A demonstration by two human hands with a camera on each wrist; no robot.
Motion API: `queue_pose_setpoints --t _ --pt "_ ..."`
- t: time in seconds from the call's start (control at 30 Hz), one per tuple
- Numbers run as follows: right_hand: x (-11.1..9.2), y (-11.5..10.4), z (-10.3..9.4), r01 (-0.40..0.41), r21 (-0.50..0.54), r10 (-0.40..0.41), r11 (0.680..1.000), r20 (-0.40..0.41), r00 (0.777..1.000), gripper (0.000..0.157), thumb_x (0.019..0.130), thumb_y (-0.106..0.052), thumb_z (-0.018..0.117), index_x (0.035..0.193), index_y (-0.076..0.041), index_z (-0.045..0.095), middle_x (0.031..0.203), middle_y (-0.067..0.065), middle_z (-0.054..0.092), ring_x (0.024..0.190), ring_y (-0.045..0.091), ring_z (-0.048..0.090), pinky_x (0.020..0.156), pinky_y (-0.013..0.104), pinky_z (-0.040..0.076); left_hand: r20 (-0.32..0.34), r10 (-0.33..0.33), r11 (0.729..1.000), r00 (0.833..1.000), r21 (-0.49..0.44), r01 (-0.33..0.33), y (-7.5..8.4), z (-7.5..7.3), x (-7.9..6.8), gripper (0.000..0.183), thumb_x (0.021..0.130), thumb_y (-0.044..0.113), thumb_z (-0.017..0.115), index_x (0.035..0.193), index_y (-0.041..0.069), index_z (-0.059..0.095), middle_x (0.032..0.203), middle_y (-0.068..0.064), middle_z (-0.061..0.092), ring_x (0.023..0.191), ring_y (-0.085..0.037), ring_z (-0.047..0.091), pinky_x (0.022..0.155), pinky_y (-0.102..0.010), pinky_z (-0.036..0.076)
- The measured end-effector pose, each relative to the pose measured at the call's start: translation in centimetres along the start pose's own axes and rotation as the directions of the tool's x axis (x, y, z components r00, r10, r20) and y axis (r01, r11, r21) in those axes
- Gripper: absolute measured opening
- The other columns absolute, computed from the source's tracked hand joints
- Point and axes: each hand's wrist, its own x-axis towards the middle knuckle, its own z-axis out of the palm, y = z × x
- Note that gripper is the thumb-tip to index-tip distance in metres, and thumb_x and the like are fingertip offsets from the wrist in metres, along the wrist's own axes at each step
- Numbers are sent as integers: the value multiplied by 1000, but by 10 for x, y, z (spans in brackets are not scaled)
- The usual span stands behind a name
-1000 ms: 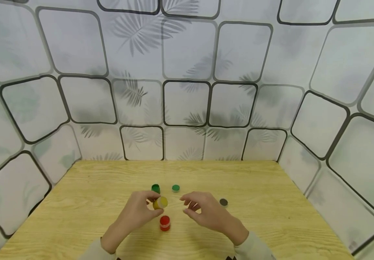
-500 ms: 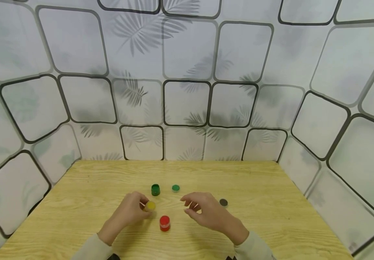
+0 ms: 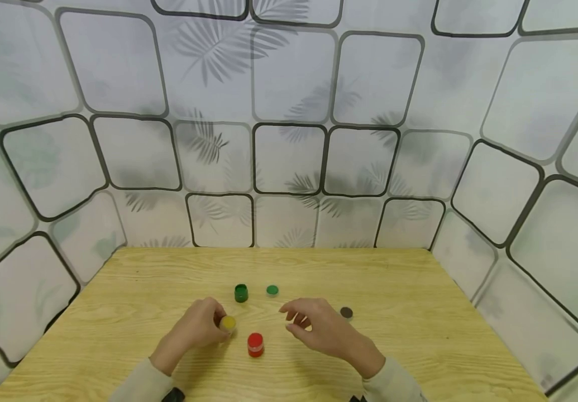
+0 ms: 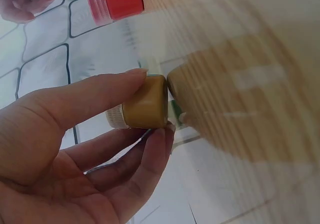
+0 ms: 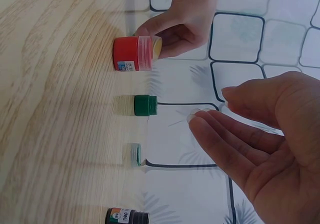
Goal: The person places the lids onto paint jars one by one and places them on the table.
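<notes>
My left hand (image 3: 200, 324) pinches a small yellow paint jar (image 4: 146, 101) between thumb and fingers. The jar is capped with a ribbed clear lid, and its base is at or just above the tabletop. A red paint jar (image 3: 256, 345), lid on, stands to the right of that hand. Over the table on the right, my right hand (image 3: 321, 329) hovers with loosely bent fingers, thumb apart from them and nothing held. Behind the hands stands a green paint jar (image 5: 145, 105) with its lid off. The green lid (image 3: 272, 290) lies just right of it.
Beyond my right hand is a black paint jar (image 3: 346, 312), its label seen in the right wrist view. The wooden table (image 3: 168, 273) meets a patterned curtain (image 3: 289, 162) at the back and sides.
My left hand has lowered the yellow jar and shifted it left, towards the table, uncovering the green jar. The right hand has stayed about where it was.
</notes>
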Motion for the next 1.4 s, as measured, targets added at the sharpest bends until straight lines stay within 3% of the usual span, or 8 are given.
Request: queue_pose_setpoints --t 0.4,0.53,0.7,0.8,0.87,1.07,1.4 --pt "2 3 0 -11 -8 11 1000 33 999 20 98 -6 68 118 -6 72 103 12 77 83 3 70 71 13 57 16 -53 998 998 23 53 3 -6 0 17 71 1 91 79 3 76 69 0 65 64 -14 52 59 -26 43" --pt "0 3 4 -45 -3 45 999 66 997 20 98 -7 68 117 -4 72 104 12 77 84 2 69 72 16 58 60 -78 997 995 17 78 -2 -6 -3 20 69 4 92 80 4 76 72 -1 68 66 -15 54 61 -27 45" --pt "0 4 6 -85 -20 87 996 95 992 20 98 -9 69 117 -4 72 107 11 77 84 1 67 72 17 58 111 -139 990 984 21 137 -5 -19 -5 36 73 23 94 97 2 77 94 -6 75 85 -22 67 76 -42 58" --pt "1 5 5 -87 -33 90 996 108 990 20 98 -9 70 116 -4 72 108 11 77 84 1 68 72 17 58 77 -156 987 985 42 153 -6 -28 -5 51 73 31 93 108 -1 74 107 -10 76 99 -28 70 88 -50 58" --pt "1 6 4 -80 -46 84 996 110 990 19 97 -8 70 116 -3 73 108 12 77 83 2 68 72 19 59 50 -137 990 989 42 135 -9 -32 -3 52 74 31 92 109 -3 74 108 -13 76 98 -28 70 87 -49 58" --pt "5 9 0 -72 -49 77 996 109 991 19 96 -7 70 115 -6 73 110 12 76 84 4 69 72 24 61 41 -102 993 994 62 99 -16 -36 21 47 79 25 89 110 -7 74 111 -20 75 103 -36 71 89 -52 59" --pt "15 14 -8 -50 -94 58 994 92 994 18 96 -7 71 114 -3 73 108 13 77 83 10 71 71 26 61 127 -152 983 980 125 136 -10 -34 67 48 79 25 90 110 -8 73 114 -23 74 103 -37 72 87 -49 60"
